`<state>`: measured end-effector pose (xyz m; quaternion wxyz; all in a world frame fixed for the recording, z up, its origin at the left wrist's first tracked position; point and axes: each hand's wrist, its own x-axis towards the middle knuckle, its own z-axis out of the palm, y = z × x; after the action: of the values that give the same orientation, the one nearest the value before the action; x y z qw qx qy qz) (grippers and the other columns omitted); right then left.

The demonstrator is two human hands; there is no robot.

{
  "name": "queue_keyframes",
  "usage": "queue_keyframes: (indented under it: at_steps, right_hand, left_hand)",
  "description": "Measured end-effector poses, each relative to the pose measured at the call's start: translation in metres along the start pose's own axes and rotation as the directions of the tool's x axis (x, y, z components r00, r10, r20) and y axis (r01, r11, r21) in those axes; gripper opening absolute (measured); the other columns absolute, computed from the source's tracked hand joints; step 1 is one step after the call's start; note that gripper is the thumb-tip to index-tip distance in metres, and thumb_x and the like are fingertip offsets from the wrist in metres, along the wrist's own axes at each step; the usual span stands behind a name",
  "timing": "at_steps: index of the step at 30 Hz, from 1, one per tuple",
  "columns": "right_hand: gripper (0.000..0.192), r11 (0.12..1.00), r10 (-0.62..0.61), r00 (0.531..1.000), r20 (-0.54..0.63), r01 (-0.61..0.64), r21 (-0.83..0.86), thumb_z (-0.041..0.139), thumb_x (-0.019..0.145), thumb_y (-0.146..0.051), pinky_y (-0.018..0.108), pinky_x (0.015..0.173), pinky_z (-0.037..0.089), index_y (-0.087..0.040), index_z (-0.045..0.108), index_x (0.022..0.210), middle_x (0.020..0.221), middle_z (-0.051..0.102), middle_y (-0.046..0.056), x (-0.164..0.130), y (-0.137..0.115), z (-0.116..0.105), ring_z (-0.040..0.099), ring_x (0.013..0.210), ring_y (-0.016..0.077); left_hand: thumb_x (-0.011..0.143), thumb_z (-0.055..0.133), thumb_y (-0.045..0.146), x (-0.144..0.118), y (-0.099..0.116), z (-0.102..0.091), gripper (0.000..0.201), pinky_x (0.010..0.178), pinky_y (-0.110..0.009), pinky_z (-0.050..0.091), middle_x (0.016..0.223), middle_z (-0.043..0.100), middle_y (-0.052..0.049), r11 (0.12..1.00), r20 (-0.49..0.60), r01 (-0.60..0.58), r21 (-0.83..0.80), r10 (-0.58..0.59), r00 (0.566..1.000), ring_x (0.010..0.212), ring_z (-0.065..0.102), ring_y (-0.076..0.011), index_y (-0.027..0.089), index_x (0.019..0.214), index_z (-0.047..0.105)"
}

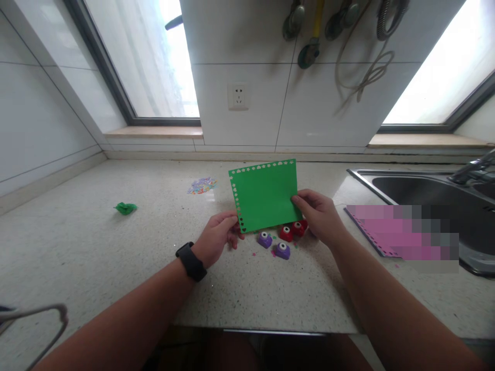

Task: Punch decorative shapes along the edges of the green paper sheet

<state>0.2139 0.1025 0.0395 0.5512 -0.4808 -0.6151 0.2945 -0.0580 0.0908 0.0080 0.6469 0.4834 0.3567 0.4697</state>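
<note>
far left on the counter [116, 268] lies a crumpled green scrap [126, 208], and further in a small heap of paper bits [201, 185]. neither is touched.

the left hand [216, 238], with a black watch [191, 261] on its wrist, pinches the lower left corner of the green sheet [266, 196] between thumb and fingers. the right hand [319, 215] pinches the sheet's right edge low down, fingers pressed together on it. the sheet is held up just above the counter, its face toward the camera, slightly tilted so the left end sits lower. its long axis runs left to right, and small shapes are punched along the top and left edges; the bottom and right edges look plain.

below the sheet stand two purple punches [274, 245] and two red punches [292, 230], apart from both hands. right of them lies a pink sheet [371, 232] beside the sink [386, 181].

by my reading the step in hand is looking over the punched border. the next move would call for turning a plain edge toward a punch and freeing one hand for it.
</note>
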Motion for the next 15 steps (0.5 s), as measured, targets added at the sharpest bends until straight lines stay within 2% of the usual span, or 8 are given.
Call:
queue_keyframes:
  at_steps: [6,15]
  right_hand:
    - [0.025,1.000,0.004,1.000,-0.005,-0.004,-0.006,0.072,0.085,-0.046,0.027,0.055,0.041,-0.021,0.071,0.082,0.072,0.061,0.001,0.0004,0.0025,-0.0007,0.051,0.065,0.0154]
    - [0.025,1.000,0.017,1.000,-0.005,-0.016,0.008,0.073,0.083,-0.046,0.028,0.057,0.043,-0.021,0.073,0.084,0.073,0.063,0.002,0.0002,0.0016,0.0011,0.052,0.067,0.0160]
  left_hand:
    - [0.088,0.067,0.048,0.0009,-0.0024,-0.0019,0.036,0.037,-0.020,0.043,0.075,0.062,-0.003,0.999,-0.020,-0.032,-0.023,0.031,0.999,0.058,0.062,-0.0133,0.012,0.091,0.068]
    - [0.084,0.070,0.049,0.0009,-0.0018,0.0012,0.035,0.037,-0.019,0.039,0.068,0.061,-0.001,0.997,-0.035,-0.041,0.065,0.043,0.998,0.054,0.060,-0.0117,0.014,0.084,0.067]
